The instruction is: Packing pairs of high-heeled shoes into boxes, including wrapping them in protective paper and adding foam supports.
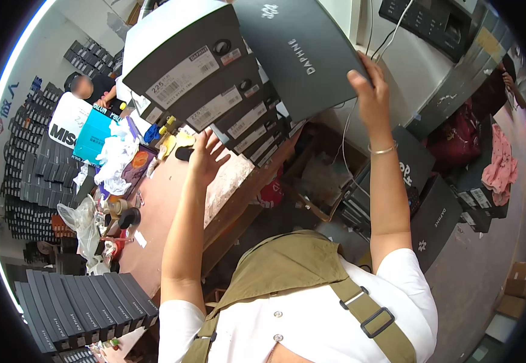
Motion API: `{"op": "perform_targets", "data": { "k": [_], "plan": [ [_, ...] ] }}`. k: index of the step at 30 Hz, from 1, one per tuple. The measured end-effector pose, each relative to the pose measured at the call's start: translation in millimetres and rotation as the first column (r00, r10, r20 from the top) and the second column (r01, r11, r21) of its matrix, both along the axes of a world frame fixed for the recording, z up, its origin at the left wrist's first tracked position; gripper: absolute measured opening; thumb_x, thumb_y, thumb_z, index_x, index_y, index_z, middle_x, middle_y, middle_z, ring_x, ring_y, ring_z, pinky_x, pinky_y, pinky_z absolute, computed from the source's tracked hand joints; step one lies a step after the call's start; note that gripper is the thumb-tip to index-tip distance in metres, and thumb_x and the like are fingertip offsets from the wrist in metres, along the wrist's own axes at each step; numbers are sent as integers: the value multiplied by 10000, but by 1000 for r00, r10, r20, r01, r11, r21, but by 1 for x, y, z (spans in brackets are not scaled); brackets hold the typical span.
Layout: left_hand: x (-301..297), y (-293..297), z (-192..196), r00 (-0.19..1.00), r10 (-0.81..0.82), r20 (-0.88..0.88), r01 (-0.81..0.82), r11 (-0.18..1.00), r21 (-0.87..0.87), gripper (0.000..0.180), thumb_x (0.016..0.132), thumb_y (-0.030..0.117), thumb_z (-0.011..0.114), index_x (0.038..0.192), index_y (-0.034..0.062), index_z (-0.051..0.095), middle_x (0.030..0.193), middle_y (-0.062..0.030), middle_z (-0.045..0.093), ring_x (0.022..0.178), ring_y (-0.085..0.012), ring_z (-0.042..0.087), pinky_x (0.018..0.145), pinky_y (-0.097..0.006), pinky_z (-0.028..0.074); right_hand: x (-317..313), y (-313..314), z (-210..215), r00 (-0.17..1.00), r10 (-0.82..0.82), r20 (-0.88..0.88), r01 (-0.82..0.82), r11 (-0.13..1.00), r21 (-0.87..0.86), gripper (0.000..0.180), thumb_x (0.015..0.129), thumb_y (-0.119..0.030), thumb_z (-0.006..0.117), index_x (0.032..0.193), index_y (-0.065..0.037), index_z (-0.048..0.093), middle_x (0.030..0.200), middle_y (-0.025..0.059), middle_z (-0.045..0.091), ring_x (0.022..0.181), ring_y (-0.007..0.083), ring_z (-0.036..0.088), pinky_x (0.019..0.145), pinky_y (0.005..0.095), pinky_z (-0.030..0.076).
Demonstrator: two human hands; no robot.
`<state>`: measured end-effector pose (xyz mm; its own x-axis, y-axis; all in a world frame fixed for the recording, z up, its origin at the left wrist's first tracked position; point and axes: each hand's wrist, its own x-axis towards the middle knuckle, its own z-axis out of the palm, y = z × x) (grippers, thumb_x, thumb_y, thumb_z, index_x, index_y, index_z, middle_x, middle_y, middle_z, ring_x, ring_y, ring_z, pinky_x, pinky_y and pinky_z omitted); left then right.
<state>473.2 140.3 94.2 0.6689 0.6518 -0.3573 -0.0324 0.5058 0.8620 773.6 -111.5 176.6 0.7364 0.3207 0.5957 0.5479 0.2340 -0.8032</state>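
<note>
A tall stack of dark grey shoe boxes (pixel 214 81) with white end labels stands on the table ahead of me. Beside its right side, my right hand (pixel 372 94) grips the outer edge of a dark grey shoe box (pixel 302 69), fingers behind and thumb in front. That box is tilted, its broad printed face toward me; whether it is a whole box or only a lid, I cannot tell. Just below the stack's left edge is my left hand (pixel 207 156), empty, its fingers spread. Whether its fingertips touch a box is unclear.
On the pinkish table (pixel 154 242) lie crumpled white paper (pixel 116 160), a clear plastic bag (pixel 81 224) and small containers. A row of shoe boxes (pixel 87 308) stands at lower left. Another person (pixel 97 91) is at far left. White cables (pixel 346 130) hang on the right.
</note>
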Motion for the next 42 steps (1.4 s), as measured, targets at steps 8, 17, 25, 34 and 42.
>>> {"op": "perform_targets", "data": {
  "k": [8, 17, 25, 34, 42],
  "plan": [
    [4, -8, 0, 1000, -23, 10, 23, 999, 47, 633, 907, 517, 485, 1429, 206, 310, 1428, -86, 344, 1291, -281, 340, 1022, -488, 322, 63, 46, -23, 670, 223, -709, -402, 911, -94, 484, 786, -555, 544, 1009, -130, 605, 840, 0, 605, 738, 124, 576, 548, 291, 439],
    [-46, -36, -23, 964, 265, -30, -250, 937, 242, 602, 913, 471, 513, 1363, 104, 356, 1266, -137, 457, 1101, -249, 519, 893, -405, 452, 1, 19, -39, 790, 153, -594, -129, 988, 82, 423, 828, -389, 557, 1111, -75, 588, 1054, 39, 604, 943, 161, 572, 711, 331, 485],
    [-90, -94, -5, 967, 233, 100, -249, 788, 563, 426, 919, 215, 574, 1286, 32, 458, 1119, -65, 553, 944, -123, 553, 850, -277, 462, -97, -96, 1, 778, 134, -614, 347, 723, 597, 523, 827, -368, 507, 1196, 0, 555, 1237, 170, 549, 1133, 328, 520, 973, 479, 397],
    [-205, -89, 47, 705, 312, 636, -696, 472, 540, 765, 887, 539, 490, 1419, 46, 246, 1378, -133, 329, 1250, -232, 353, 1024, -394, 314, -239, 38, -64, 354, 803, -479, -803, 524, 285, 622, 785, -287, 537, 1330, -10, 421, 1244, 136, 519, 1124, 261, 515, 971, 404, 421],
    [-336, -43, -8, 706, 655, 269, -707, 621, 339, 787, 794, 363, 527, 1420, 15, 202, 1347, -179, 337, 1236, -279, 359, 1026, -391, 319, -412, 165, -74, 297, 680, -670, -948, 293, -123, 686, 804, -296, 544, 1379, 18, 342, 1357, 147, 414, 1282, 228, 350, 1076, 344, 234]
  ]
}}
